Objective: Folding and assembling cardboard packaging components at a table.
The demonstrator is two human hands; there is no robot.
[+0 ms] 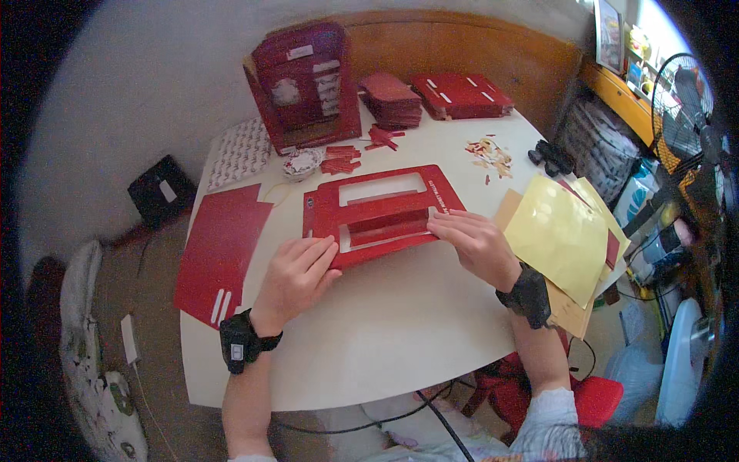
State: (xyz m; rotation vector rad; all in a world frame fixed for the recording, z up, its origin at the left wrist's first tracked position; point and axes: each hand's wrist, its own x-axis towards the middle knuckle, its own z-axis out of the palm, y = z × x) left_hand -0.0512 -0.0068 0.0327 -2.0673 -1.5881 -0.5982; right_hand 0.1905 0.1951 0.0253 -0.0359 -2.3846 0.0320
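Observation:
A flat red card panel (369, 213) with two rectangular windows lies on the white table in front of me. Its upper window shows white through it. In the lower window there is darker red, with pale strips along its edges. My left hand (296, 277) grips the panel's near left corner, fingers together on top. At the right end of the lower window, my right hand (477, 239) presses the panel's edge with closed fingertips. Both thumbs are mostly hidden. A black band with a small device sits on each wrist.
Left lies a red sheet (219, 246) with two white strips. Behind stand a red display box (296, 92), stacked red cards (392, 100) and stacked red panels (462, 96). Scraps (490, 156) and a black object (552, 158) lie right, near yellow sheets (558, 235). A fan (681, 100) stands beyond.

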